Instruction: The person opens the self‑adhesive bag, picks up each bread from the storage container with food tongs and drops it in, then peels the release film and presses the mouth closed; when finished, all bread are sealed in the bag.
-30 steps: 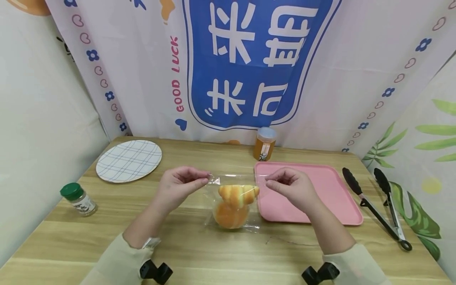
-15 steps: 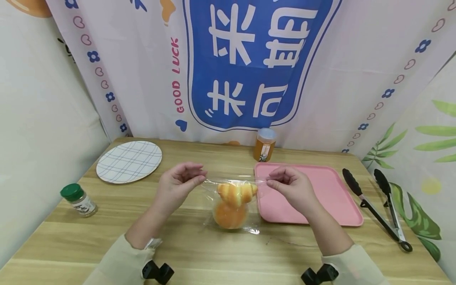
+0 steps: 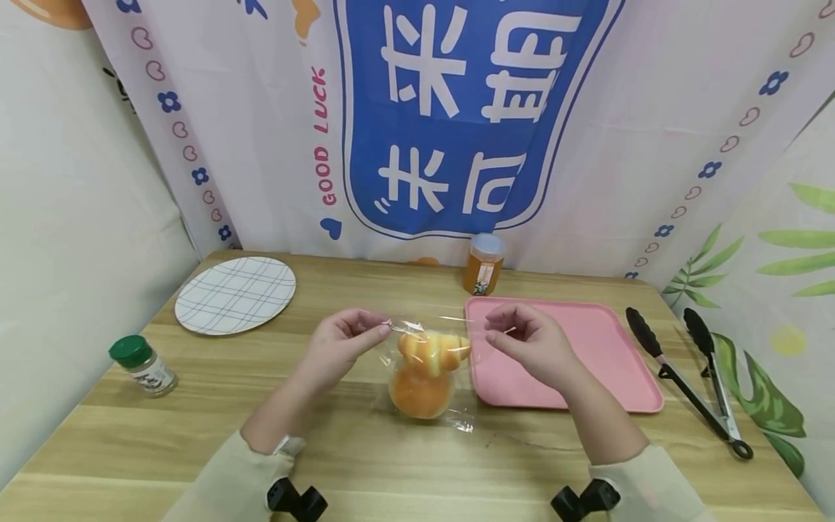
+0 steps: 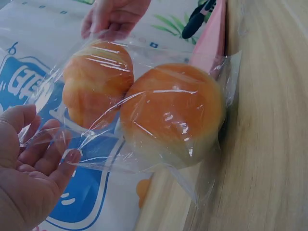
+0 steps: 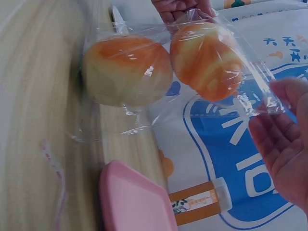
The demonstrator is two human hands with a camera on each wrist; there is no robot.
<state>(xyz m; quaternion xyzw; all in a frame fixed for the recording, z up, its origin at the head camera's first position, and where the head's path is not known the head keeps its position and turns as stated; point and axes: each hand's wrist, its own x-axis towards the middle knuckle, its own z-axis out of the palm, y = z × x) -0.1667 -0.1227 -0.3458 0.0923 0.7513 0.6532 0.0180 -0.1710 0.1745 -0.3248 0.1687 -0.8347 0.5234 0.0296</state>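
A clear plastic bag [image 3: 462,420] stands upright on the table, with two pieces of bread inside. A round bun [image 3: 422,394] sits at the bottom, and a small croissant-shaped roll [image 3: 433,352] rests tilted on top of it. My left hand [image 3: 344,345] pinches the bag's upper left edge between thumb and fingers. At the upper right edge, my right hand [image 3: 536,346] pinches the film the same way. Both wrist views show the bag's top edge stretched between the hands, with the bun [image 4: 173,113] and roll [image 5: 204,62] seen through the film.
A pink tray [image 3: 607,355] lies right of the bag, with tongs [image 3: 691,391] beyond it. An amber jar [image 3: 484,264] stands at the back. Left are a checked plate [image 3: 235,296] and a green-capped shaker [image 3: 143,366]. A thin strip [image 5: 57,178] lies on the table.
My left hand drew slightly outward, then came back inward toward the bag. The roll has settled a little lower left and turned, while my right hand has barely moved.
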